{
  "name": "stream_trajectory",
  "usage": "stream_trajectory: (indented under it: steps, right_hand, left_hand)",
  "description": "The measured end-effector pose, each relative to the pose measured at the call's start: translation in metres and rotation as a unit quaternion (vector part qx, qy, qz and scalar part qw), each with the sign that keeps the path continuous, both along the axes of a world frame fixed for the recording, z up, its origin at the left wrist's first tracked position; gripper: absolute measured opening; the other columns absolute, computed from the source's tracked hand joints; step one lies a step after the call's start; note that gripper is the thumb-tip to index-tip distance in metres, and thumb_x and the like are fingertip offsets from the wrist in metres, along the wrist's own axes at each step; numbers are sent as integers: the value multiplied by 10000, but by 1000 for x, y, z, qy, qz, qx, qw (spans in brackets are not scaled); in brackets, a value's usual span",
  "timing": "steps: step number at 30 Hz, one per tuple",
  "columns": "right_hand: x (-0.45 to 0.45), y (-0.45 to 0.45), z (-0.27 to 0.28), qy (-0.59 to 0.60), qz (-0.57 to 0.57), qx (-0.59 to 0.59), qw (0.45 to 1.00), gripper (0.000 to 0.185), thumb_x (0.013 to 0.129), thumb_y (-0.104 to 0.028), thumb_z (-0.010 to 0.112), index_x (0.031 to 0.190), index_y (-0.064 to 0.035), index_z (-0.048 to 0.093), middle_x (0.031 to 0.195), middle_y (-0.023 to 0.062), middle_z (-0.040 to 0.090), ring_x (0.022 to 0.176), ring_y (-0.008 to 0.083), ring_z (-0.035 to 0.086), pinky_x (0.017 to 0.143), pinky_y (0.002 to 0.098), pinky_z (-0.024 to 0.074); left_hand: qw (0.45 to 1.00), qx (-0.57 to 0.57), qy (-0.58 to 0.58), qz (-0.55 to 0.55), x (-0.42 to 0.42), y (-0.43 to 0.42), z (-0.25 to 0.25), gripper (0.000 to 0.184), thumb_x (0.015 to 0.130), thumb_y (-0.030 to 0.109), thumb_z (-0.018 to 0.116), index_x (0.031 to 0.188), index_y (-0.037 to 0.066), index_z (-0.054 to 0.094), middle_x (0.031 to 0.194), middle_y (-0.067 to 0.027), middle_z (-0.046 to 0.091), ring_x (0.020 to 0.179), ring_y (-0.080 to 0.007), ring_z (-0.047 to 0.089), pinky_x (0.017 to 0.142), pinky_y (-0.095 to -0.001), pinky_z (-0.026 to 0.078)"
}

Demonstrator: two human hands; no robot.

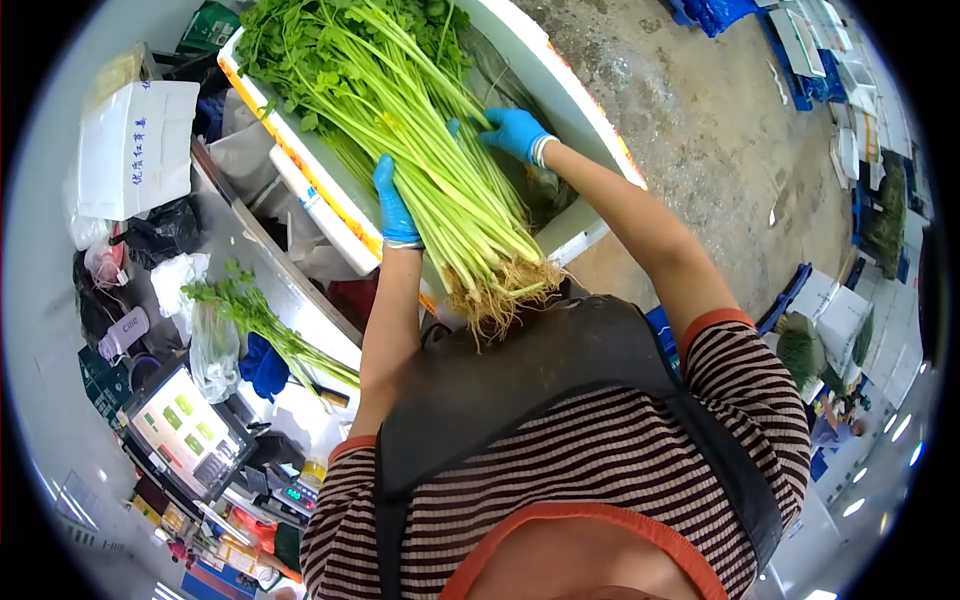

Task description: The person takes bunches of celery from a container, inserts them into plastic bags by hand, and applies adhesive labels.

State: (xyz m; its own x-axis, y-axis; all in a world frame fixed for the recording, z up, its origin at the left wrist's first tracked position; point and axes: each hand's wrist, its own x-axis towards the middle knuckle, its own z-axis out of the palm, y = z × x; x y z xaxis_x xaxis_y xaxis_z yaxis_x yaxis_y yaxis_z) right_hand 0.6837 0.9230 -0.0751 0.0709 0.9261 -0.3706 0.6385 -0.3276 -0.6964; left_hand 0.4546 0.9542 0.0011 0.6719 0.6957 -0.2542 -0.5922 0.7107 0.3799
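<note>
A large bundle of celery (440, 170), with leafy tops and pale stringy roots, lies across a white foam box (590, 100). My left hand (394, 205), in a blue glove, wraps round the near left side of the stalks. On the right side, my right hand (515, 134), also blue-gloved, grips the stalks, its fingers partly hidden behind them. The leaves point away from me and the roots hang over the box's near end, close to my dark apron (530, 370). Inside the box, dark plastic film (500, 75) shows beside the bundle.
To the left, a smaller celery bunch (270, 325) lies on a metal counter (325, 345). A lit screen (188, 430), a white foam box (140, 150) and plastic bags (213, 350) are nearby. Wet concrete floor (710, 130) stretches right, towards stacked boxes (835, 310).
</note>
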Motion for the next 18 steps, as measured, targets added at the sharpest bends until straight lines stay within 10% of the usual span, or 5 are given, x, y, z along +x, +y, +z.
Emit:
stream_trajectory:
  steps: [5,8,11,14,18]
  right_hand:
    - [5,-11,49,304,-65,-74,947,432,904,-401,633,1050,5,651,741,111,669,638,167,636,657,304,532]
    - [-16,-28,143,247,-59,-111,961,592,933,-454,573,1276,28,536,727,96,670,618,129,637,644,287,532]
    - [-42,-51,159,23,67,-24,997,619,982,-526,374,1326,-30,508,794,197,668,686,315,665,708,423,530]
    - [-78,-59,175,-62,51,21,997,488,994,-453,362,1412,-209,420,881,166,676,720,388,637,665,497,507]
    - [-109,-66,189,-80,18,70,994,489,985,-385,440,1408,-141,428,836,170,661,645,357,630,551,447,494]
  left_hand:
    - [999,18,1,-31,-3,3,-8,911,839,610,542,1477,16,274,1458,-281,347,1171,-303,543,959,-389,492]
    - [999,9,45,-10,-6,2,-12,953,823,671,532,1479,30,273,1457,-252,365,1185,-302,539,977,-400,487]
    - [998,46,38,-4,4,-1,33,978,814,712,509,1487,47,259,1473,-229,347,1281,-335,454,1034,-437,442]
    - [997,21,-74,-3,7,3,20,1045,787,757,506,1500,51,215,1491,-235,310,1340,-383,376,1060,-503,404]
    - [994,5,-107,11,-5,0,18,1072,744,763,559,1513,108,199,1478,-257,318,1314,-441,390,1032,-553,416]
